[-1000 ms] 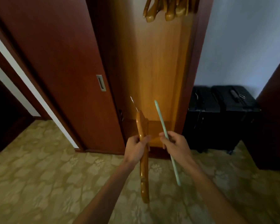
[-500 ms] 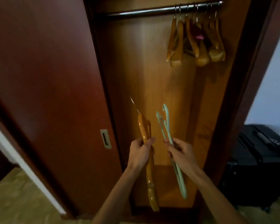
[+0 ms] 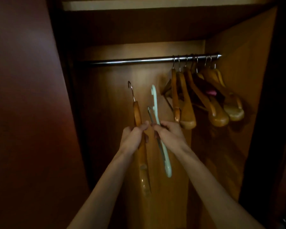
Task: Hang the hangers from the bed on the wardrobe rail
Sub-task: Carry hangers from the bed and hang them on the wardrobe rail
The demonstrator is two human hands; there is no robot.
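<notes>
My left hand (image 3: pixel 133 138) grips a wooden hanger (image 3: pixel 137 115) with a metal hook pointing up. Just to its right, my right hand (image 3: pixel 170 135) grips a pale green plastic hanger (image 3: pixel 155 103), its hook also up, together with a thinner grey piece beside it. Both hangers are held upright inside the open wardrobe, below the metal rail (image 3: pixel 135 60). Several wooden hangers (image 3: pixel 203 95) hang bunched at the rail's right end. The left half of the rail is bare.
A dark red wardrobe door (image 3: pixel 26 104) fills the left side. The wardrobe's right wall (image 3: pixel 248 83) stands close to the hung hangers. A shelf board (image 3: pixel 155 4) runs above the rail. A small pink item (image 3: pixel 210 92) shows among the hung hangers.
My view has tilted up from the floor to the rail. Both hands have lifted their hangers higher and further into the wardrobe, toward the rail.
</notes>
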